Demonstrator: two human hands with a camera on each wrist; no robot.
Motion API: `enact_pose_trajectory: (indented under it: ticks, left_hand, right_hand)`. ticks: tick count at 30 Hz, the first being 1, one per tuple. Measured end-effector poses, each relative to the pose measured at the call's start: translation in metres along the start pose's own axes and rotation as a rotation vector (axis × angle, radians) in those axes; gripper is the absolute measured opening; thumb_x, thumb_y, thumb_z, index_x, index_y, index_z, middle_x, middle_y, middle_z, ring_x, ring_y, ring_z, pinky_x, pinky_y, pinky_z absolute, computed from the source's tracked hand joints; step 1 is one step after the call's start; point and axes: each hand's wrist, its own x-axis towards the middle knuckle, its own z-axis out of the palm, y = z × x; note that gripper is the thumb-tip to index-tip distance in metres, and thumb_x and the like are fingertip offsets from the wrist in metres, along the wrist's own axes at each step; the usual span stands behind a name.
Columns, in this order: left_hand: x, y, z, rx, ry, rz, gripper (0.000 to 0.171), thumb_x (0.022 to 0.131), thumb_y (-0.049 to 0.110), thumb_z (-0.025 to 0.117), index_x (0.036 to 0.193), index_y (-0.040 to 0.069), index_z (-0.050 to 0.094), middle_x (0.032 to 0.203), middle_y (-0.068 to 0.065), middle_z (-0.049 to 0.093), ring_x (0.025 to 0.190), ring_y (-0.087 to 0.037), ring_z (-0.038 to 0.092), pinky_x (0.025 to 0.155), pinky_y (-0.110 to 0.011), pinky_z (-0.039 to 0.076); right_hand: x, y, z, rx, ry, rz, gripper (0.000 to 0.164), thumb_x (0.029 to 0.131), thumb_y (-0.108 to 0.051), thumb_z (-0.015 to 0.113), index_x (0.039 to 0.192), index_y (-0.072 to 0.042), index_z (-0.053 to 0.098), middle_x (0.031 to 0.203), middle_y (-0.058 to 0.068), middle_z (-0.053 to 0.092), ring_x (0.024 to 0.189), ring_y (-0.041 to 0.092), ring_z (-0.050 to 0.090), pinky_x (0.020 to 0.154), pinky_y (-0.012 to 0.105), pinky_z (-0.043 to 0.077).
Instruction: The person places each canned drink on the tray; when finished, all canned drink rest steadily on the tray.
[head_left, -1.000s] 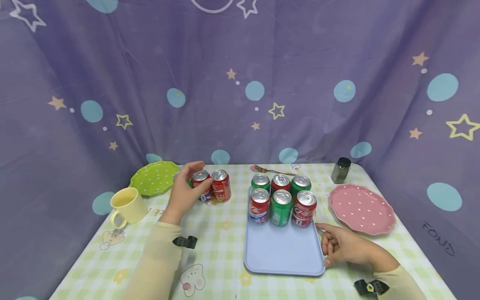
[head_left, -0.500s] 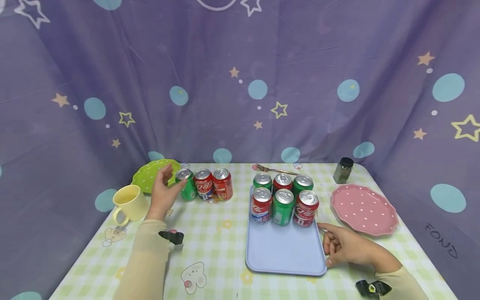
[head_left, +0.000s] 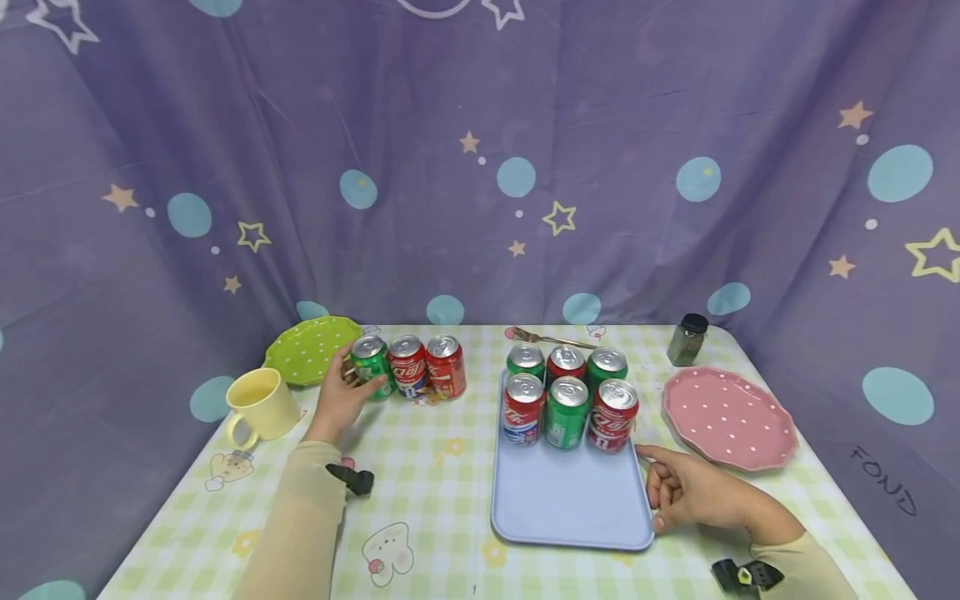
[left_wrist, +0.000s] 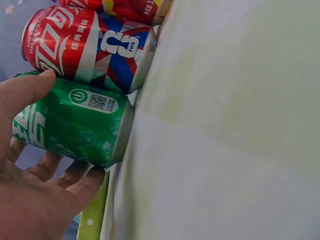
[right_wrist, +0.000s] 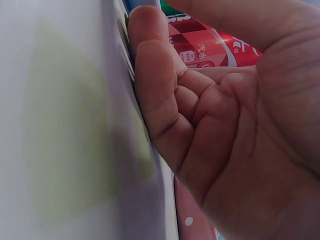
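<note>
In the head view my left hand (head_left: 345, 400) holds a green soda can (head_left: 371, 371), which stands at the left end of a row on the table. Its thumb lies on the near side and the fingers reach round the other side, as the left wrist view shows. Beside it stand a red-and-blue cola can (head_left: 408, 368) and a red can (head_left: 446, 368). My right hand (head_left: 693, 492) holds the right edge of a light blue tray (head_left: 573, 504), with several fingers curled. Two rows of red and green cans, including a green can (head_left: 567, 414), fill the tray's far half.
A yellow mug (head_left: 262, 406) and a green dotted plate (head_left: 300, 354) are at the left. A pink dotted plate (head_left: 727, 417) lies right of the tray, a jar with a black lid (head_left: 687, 342) behind it. A fork (head_left: 555, 339) lies beyond the tray.
My left hand moved left from in front of the cola can to beside the green can, then closed in on it. The right hand and the tray stayed in place.
</note>
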Motion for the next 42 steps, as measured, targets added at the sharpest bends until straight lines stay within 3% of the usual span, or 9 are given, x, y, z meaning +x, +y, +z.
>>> enact_pose_trajectory:
  ticks: [7, 17, 22, 26, 31, 35, 39, 42]
  left_hand:
    - [0.000, -0.008, 0.001, -0.003, 0.007, 0.000, 0.089, 0.098, 0.013, 0.075, 0.168, 0.016, 0.020, 0.156, -0.025, 0.040, 0.146, -0.041, 0.039, 0.119, -0.051, 0.036]
    - [-0.004, -0.011, 0.005, 0.038, 0.047, 0.010, 0.086, 0.096, 0.019, 0.079, 0.165, 0.019, 0.028, 0.149, -0.021, 0.040, 0.144, -0.041, 0.043, 0.113, -0.053, 0.045]
    - [-0.004, -0.010, 0.004, 0.033, 0.105, -0.015, 0.085, 0.096, 0.022, 0.079, 0.163, 0.017, 0.027, 0.151, -0.021, 0.042, 0.141, -0.039, 0.046, 0.115, -0.051, 0.042]
    - [-0.005, -0.003, 0.000, 0.028, 0.182, 0.005, 0.085, 0.097, 0.026, 0.078, 0.162, 0.015, 0.025, 0.151, -0.020, 0.041, 0.139, -0.038, 0.047, 0.115, -0.050, 0.041]
    - [-0.009, 0.016, -0.005, 0.013, 0.314, 0.089, 0.080, 0.094, 0.033, 0.081, 0.157, 0.018, 0.033, 0.145, -0.013, 0.044, 0.131, -0.030, 0.049, 0.107, -0.043, 0.045]
    - [-0.017, 0.047, -0.005, -0.066, 0.370, 0.160, 0.073, 0.093, 0.028, 0.082, 0.153, 0.024, 0.039, 0.137, -0.004, 0.049, 0.122, -0.021, 0.048, 0.094, -0.030, 0.048]
    - [-0.025, 0.078, -0.001, -0.188, 0.336, 0.255, 0.069, 0.092, 0.018, 0.084, 0.148, 0.026, 0.045, 0.135, -0.004, 0.056, 0.118, -0.020, 0.054, 0.086, -0.023, 0.053]
    - [-0.032, 0.099, 0.006, -0.207, 0.262, 0.340, 0.066, 0.091, 0.012, 0.084, 0.144, 0.025, 0.047, 0.134, -0.007, 0.061, 0.116, -0.021, 0.059, 0.088, -0.025, 0.054]
  right_hand:
    - [0.000, 0.000, 0.000, -0.006, 0.002, -0.002, 0.107, 0.077, 0.002, 0.087, 0.155, 0.019, 0.016, 0.092, 0.025, 0.064, 0.077, 0.012, 0.064, 0.065, 0.024, 0.058]
    - [-0.001, 0.000, -0.001, 0.005, -0.001, 0.012, 0.110, 0.076, 0.002, 0.088, 0.156, 0.019, 0.014, 0.092, 0.024, 0.064, 0.076, 0.013, 0.065, 0.065, 0.025, 0.058]
    - [-0.001, 0.001, -0.001, 0.007, -0.002, 0.013, 0.112, 0.075, 0.001, 0.089, 0.156, 0.019, 0.014, 0.093, 0.024, 0.064, 0.077, 0.013, 0.065, 0.065, 0.026, 0.058]
    - [-0.001, 0.001, -0.001, 0.003, 0.002, 0.021, 0.113, 0.074, 0.001, 0.090, 0.157, 0.017, 0.014, 0.093, 0.023, 0.064, 0.077, 0.013, 0.065, 0.065, 0.025, 0.058]
    - [0.000, 0.000, -0.001, 0.001, 0.003, 0.026, 0.112, 0.074, 0.002, 0.089, 0.157, 0.017, 0.015, 0.093, 0.022, 0.064, 0.077, 0.015, 0.065, 0.065, 0.026, 0.058]
    - [0.000, -0.001, -0.001, -0.001, 0.004, 0.025, 0.112, 0.074, 0.002, 0.089, 0.157, 0.017, 0.015, 0.093, 0.022, 0.064, 0.077, 0.015, 0.065, 0.065, 0.026, 0.058]
    - [0.000, -0.001, -0.001, -0.003, 0.005, 0.022, 0.112, 0.074, 0.001, 0.089, 0.156, 0.018, 0.015, 0.093, 0.023, 0.064, 0.076, 0.013, 0.065, 0.065, 0.025, 0.058]
    - [0.000, -0.001, 0.000, 0.003, 0.003, 0.019, 0.112, 0.074, 0.001, 0.089, 0.156, 0.019, 0.014, 0.092, 0.023, 0.064, 0.076, 0.012, 0.064, 0.065, 0.025, 0.058]
